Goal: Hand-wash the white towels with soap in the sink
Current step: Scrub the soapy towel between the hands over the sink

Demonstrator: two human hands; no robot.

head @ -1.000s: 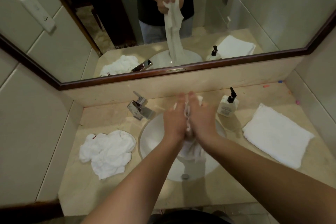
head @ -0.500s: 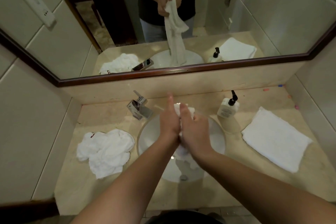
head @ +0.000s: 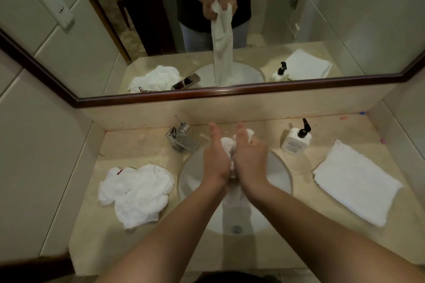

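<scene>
Beige stone counter (head: 299,243) with a round white sink (head: 281,174) sunk into its middle.

A crumpled white towel (head: 135,193) lies on the surface left of the sink, nearer the left edge, with a small red mark at its far-left part. A folded white towel (head: 356,181) lies flat toward the right edge, set at a slant. A white soap bottle (head: 295,141) with a black pump stands near the back edge, between the sink and the folded towel. A chrome faucet (head: 181,136) sits at the back, just left of the sink's rim. Small coloured bits lie in the back right corner.
</scene>
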